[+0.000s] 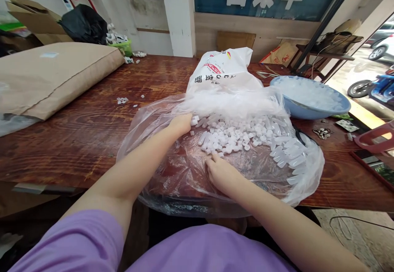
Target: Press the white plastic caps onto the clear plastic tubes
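A clear plastic bag [184, 161] lies spread on the table under both my hands. On it sits a heap of small white plastic caps [227, 136], with longer translucent plastic tubes [280, 153] along its right side. At the heap's left edge, my left hand [182, 125] is closed, with a few small white caps [195, 120] at its fingertips. My right hand [222, 174] rests low over the bag at the heap's front edge. Its fingers are drawn together beside the nearest caps, and what they pinch, if anything, is hidden.
Behind the heap stands a white printed sack [221, 71]. A blue basin [310, 99] full of translucent pieces is at the right, near keys [322, 133] and a phone [374, 165]. A large brown paper package [61, 71] lies at the left. Loose caps [122, 100] dot the table [92, 140].
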Available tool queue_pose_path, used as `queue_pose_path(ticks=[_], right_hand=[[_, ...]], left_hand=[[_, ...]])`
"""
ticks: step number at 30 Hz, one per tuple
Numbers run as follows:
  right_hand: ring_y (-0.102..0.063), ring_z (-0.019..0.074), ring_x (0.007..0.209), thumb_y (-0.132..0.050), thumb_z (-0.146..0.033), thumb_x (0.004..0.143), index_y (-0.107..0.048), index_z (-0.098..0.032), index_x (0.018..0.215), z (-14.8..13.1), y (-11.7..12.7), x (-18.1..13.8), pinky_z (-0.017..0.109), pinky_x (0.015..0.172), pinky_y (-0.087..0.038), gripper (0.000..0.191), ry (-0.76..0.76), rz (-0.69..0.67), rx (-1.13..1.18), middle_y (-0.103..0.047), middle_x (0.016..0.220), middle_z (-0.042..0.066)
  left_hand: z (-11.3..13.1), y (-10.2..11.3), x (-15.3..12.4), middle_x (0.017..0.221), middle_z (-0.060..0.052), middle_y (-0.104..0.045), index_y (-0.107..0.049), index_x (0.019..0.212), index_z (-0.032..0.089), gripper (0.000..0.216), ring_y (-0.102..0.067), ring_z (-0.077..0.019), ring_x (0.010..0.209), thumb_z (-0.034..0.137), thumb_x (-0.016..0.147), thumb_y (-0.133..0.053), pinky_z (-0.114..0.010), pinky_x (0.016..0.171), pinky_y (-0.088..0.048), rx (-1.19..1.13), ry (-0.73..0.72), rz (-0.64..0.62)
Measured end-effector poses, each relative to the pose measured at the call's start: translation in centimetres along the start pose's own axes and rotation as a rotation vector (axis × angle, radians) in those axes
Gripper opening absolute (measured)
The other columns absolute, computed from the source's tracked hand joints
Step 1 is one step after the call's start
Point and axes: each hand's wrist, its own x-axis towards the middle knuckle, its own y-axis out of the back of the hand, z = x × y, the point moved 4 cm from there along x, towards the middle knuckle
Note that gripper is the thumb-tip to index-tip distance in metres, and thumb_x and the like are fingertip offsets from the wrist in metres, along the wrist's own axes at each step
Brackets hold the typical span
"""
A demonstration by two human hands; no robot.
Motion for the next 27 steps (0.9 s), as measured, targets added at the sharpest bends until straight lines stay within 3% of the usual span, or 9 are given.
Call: queue_pose_path(ticks=[3, 8, 16, 19, 23, 27], right_hand=[[-0.06, 0.0185, 0.085, -0.044, -0.007, 0.083, -0.058, -0.01, 0.102, 0.4, 0.4, -1.3, 0.03, 0.077, -0.048, 0.023, -0.012, 0.037, 0.137, -0.055, 0.103, 0.013], [-0.058, 0.0183, 0.09, -0.047, -0.009, 0.081, -0.056, -0.014, 0.104, 1.9, 1.5, -3.0, 0.033, 0.08, -0.047, 0.025, -0.019, 0.23, 0.383, -0.059, 0.101, 0.01], [-0.059, 0.018, 0.087, -0.051, -0.017, 0.082, -0.059, -0.017, 0.099, 2.1, 1.5, -3.5, 0.033, 0.077, -0.049, 0.019, 0.124, 0.369, 0.517, -0.061, 0.093, 0.008], [-0.06, 0.0174, 0.086, -0.05, -0.018, 0.084, -0.058, -0.018, 0.103, 1.7, 2.0, -3.5, 0.031, 0.077, -0.05, 0.021, 0.181, 0.489, 0.572, -0.062, 0.092, 0.007], [-0.06, 0.0163, 0.09, -0.052, -0.018, 0.085, -0.059, -0.02, 0.103, 1.5, 3.3, -4.1, 0.03, 0.079, -0.05, 0.02, 0.29, 0.627, 0.593, -0.064, 0.095, 0.007], [-0.061, 0.0142, 0.091, -0.051, -0.015, 0.086, -0.061, -0.02, 0.105, 1.7, 4.4, -5.5, 0.026, 0.079, -0.051, 0.022, 0.437, 0.535, 0.569, -0.065, 0.097, 0.007]], left_hand=[[-1.1, -0.2, -0.9, 0.104, -0.016, -0.064, -0.057, 0.104, 0.014, 0.031, -0.06, -0.028, 0.093, 0.015, 0.073, -0.051, -0.036, 0.08, -0.044, 0.036, 0.003, 0.003], [-2.8, -0.3, -3.5, 0.108, -0.012, -0.062, -0.058, 0.101, 0.016, 0.03, -0.055, -0.0254, 0.102, 0.015, 0.072, -0.05, -0.032, 0.089, -0.04, 0.066, -0.056, -0.012], [-4.3, 0.0, -7.7, 0.103, -0.012, -0.062, -0.059, 0.1, 0.013, 0.032, -0.056, -0.0258, 0.099, 0.017, 0.069, -0.05, -0.033, 0.088, -0.041, 0.002, -0.122, -0.002], [-2.6, 0.3, -10.7, 0.105, -0.009, -0.062, -0.057, 0.103, 0.015, 0.034, -0.056, -0.0234, 0.098, 0.027, 0.071, -0.051, -0.032, 0.087, -0.043, -0.073, -0.178, 0.031], [2.2, 0.7, -15.4, 0.096, -0.006, -0.065, -0.059, 0.099, 0.017, 0.031, -0.06, -0.0203, 0.087, 0.032, 0.072, -0.053, -0.03, 0.081, -0.046, -0.344, -0.396, 0.06], [5.2, 1.3, -17.9, 0.079, -0.003, -0.067, -0.062, 0.091, 0.018, 0.023, -0.061, -0.0156, 0.07, 0.024, 0.07, -0.056, -0.024, 0.068, -0.047, -0.559, -0.465, 0.009]])
